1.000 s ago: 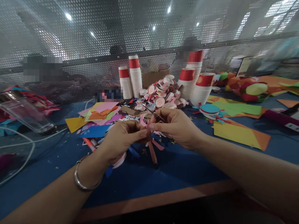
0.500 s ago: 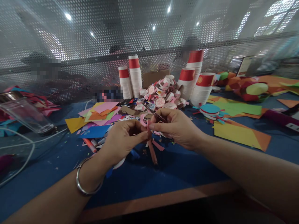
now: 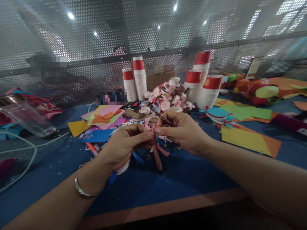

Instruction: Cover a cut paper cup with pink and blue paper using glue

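Note:
My left hand [image 3: 130, 140] is closed in a pinch on a small piece of pink paper [image 3: 154, 127], its fingertips close to those of my right hand. My right hand [image 3: 184, 132] has a pair of dark scissors [image 3: 160, 116] in it, blades pointing up and left, and its thumb is at the pink paper too. Just below the fingertips, a brownish-pink stick-like piece [image 3: 157, 158] lies on the blue table [image 3: 187, 179]. A pile of cut cup bottoms and pink scraps [image 3: 165, 105] rises behind both hands.
Stacked paper cups [image 3: 139, 78] stand at the back, more stacks [image 3: 208, 92] right of the pile. Colored paper sheets [image 3: 249, 139] lie right, others [image 3: 97, 135] left. A clear bottle [image 3: 28, 116] and white cable [image 3: 35, 153] are far left. A perforated metal screen [image 3: 100, 41] stands behind.
The fingertips of my two hands have come slightly closer around the pink paper. My left wrist has shifted a little left. The view has moved slightly.

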A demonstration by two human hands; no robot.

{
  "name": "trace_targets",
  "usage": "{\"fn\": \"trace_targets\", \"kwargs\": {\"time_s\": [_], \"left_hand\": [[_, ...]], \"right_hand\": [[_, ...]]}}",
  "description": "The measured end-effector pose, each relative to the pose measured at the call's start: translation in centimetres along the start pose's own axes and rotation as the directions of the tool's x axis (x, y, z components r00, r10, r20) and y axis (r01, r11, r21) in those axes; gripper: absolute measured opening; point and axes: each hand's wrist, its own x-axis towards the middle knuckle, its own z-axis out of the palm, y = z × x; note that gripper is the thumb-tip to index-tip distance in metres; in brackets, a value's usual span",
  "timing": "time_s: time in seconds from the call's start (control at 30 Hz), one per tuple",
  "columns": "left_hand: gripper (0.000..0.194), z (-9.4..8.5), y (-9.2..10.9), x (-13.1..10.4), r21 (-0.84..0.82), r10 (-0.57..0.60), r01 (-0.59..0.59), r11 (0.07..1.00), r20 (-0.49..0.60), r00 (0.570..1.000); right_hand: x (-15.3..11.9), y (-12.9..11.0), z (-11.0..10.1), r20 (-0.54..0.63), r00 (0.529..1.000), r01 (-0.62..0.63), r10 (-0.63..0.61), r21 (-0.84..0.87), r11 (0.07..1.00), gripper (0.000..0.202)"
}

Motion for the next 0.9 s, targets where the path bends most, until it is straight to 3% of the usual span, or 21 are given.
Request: {"fn": "trace_targets", "kwargs": {"time_s": [0.37,0.63,0.77,0.9], "left_hand": [[0.026,0.1,0.1,0.1,0.351,0.16,-0.158,0.923,0.025,0.987],[0.022,0.0,0.5,-0.4,0.291,0.044,-0.066,0.954,0.08,0.996],[0.021,0.1,0.8,-0.5,0.275,-0.004,-0.027,0.961,0.113,0.994],[0.025,0.2,0.7,-0.6,0.227,0.01,-0.025,0.973,0.068,0.998]], "right_hand": [[0.0,0.2,0.1,-0.005,1.0,-0.011,0.011,0.027,1.0,0.027],[-0.3,0.1,0.7,-0.008,0.999,-0.043,0.043,0.018,0.999,0.029],[-0.3,0.1,0.7,0.047,0.998,-0.04,0.041,-0.015,0.999,0.031],[-0.1,0.2,0.5,0.068,0.997,-0.029,0.031,-0.033,0.999,0.03]]}}
